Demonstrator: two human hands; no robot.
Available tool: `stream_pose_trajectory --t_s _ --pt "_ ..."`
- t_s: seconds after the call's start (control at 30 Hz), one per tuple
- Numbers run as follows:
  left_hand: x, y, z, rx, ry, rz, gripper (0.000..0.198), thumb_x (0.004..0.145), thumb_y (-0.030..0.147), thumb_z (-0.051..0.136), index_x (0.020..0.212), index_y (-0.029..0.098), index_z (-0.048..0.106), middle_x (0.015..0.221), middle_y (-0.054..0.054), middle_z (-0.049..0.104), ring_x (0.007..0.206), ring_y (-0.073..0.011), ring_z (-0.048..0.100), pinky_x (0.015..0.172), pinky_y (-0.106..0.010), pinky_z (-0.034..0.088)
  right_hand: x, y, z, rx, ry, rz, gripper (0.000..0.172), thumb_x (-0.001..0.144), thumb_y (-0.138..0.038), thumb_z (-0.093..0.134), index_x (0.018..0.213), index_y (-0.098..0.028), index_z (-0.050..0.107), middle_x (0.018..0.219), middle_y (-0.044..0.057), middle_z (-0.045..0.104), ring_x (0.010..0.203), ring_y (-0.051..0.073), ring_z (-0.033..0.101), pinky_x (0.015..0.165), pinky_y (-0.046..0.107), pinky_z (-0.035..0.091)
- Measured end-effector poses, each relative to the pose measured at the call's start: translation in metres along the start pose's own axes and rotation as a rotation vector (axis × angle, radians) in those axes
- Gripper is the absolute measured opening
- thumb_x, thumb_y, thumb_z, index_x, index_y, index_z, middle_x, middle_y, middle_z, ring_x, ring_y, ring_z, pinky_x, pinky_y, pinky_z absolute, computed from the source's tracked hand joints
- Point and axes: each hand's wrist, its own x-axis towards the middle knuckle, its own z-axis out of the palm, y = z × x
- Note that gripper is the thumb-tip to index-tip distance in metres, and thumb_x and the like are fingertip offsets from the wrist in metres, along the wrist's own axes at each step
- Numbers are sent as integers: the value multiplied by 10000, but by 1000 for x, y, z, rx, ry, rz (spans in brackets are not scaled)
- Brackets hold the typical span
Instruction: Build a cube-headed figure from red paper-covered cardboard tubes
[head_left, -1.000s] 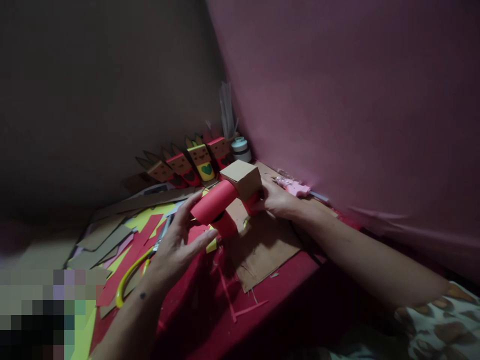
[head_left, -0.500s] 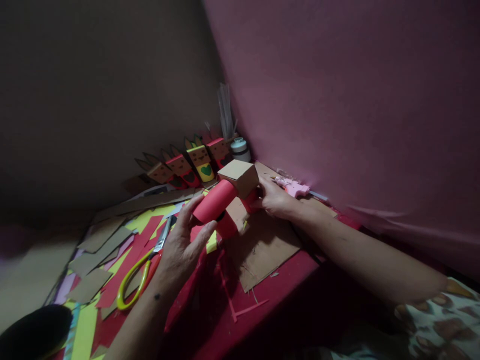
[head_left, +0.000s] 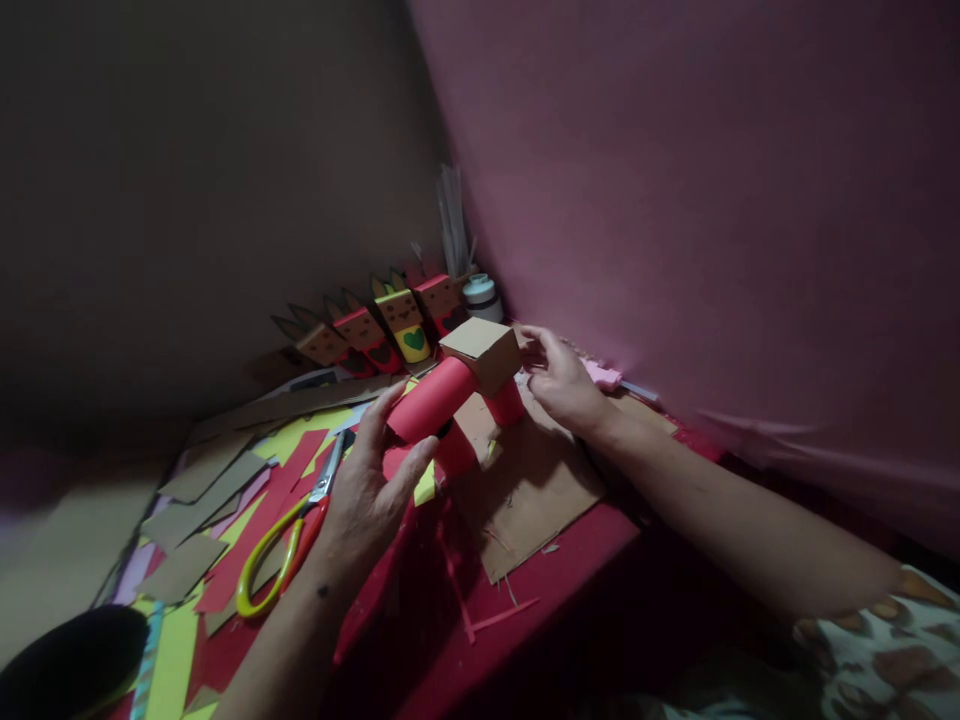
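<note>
A small cardboard box (head_left: 484,355) is joined to the end of a red paper tube (head_left: 433,400), which slants down to the left. My left hand (head_left: 375,480) wraps the tube's lower end between thumb and fingers. Just right of the box is my right hand (head_left: 566,385), its fingers loosely bent and apart, with nothing visible in them. Beneath the box shows a short red cylinder (head_left: 505,405). Another red cylinder (head_left: 454,450) stands under the tube, partly hidden. A flat cardboard sheet (head_left: 536,500) lies below.
Yellow-and-red-handled scissors (head_left: 281,555) lie left of my left forearm, among cardboard scraps (head_left: 199,500) and coloured paper. Several box-headed paper figures (head_left: 401,325) line the back beside a lidded jar (head_left: 481,298) and clear sticks (head_left: 451,220). A pink glue gun (head_left: 604,376) is partly hidden behind my right hand.
My right hand has come off the red cylinder under the box and moved slightly right and up, baring the cylinder. My left hand keeps its hold on the tube.
</note>
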Motion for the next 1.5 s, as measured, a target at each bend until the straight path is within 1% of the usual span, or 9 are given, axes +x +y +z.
stream_pose_trajectory --t_s 0.27,0.5,0.73,0.97,1.07,1.13,1.3,1.37,1.5 --pt "-1 1 -2 0 26 56 692 898 413 623 1509 302 318 1389 -121 531 1218 -283 567 1067 -492 430 -1 1 -2 22 162 -111 567 699 -21 497 1231 -215 486 1083 82 612 1020 208 626 1014 434 515" --pt "-6 5 -1 345 117 361 600 905 318 638 1458 291 408 1422 -140 437 1340 -334 437 1099 -542 390 -8 -10 -5 -29 198 -193 570 694 -40 486 1236 -219 477 1134 97 598 1080 214 609 1002 414 507" --pt "-5 4 4 401 91 382 511 927 283 607 1407 265 430 1336 -133 490 1252 -310 510 1050 -515 440 -13 -18 -3 -41 266 -241 526 711 -70 496 1215 -220 487 1149 110 594 1084 242 600 975 444 509" --pt "-5 1 5 378 85 381 591 909 254 623 1448 290 383 1362 -130 490 1249 -312 513 1045 -514 445 -20 -23 -2 -46 270 -262 497 757 -88 507 1220 -266 497 1168 94 588 1079 245 602 959 442 516" --pt "-7 -2 4 295 94 323 783 855 252 682 1512 296 258 1452 -143 430 1274 -307 495 1056 -507 441 -22 -24 -2 -55 261 -260 483 771 -93 511 1221 -270 499 1168 93 587 1070 247 602 950 446 517" --pt "-10 -3 1 194 152 244 801 808 263 723 1479 284 288 1425 -134 443 1213 -283 534 1012 -473 477 -23 -25 -2 -81 271 -280 466 777 -97 516 1208 -274 505 1144 86 590 1047 245 607 921 438 526" --pt "-22 6 -10 -9 359 -52 275 795 300 729 1028 218 608 1019 -34 622 899 -181 620 856 -338 512 -32 -30 -5 -174 270 -436 341 814 -99 511 1107 -268 553 964 48 611 876 212 618 808 393 536" --pt "-26 8 -10 -73 331 -148 204 790 306 720 960 212 662 836 5 631 760 -147 604 752 -292 503 -39 -33 -4 -195 156 -529 260 832 -106 511 1028 -258 585 875 29 627 781 191 616 750 367 532" --pt "-29 5 -4 -150 200 -261 369 746 301 703 1099 197 676 624 67 575 552 -107 523 589 -255 452 -54 -34 7 -329 -231 -563 137 850 -169 512 917 -233 614 755 23 650 676 184 608 666 349 509"
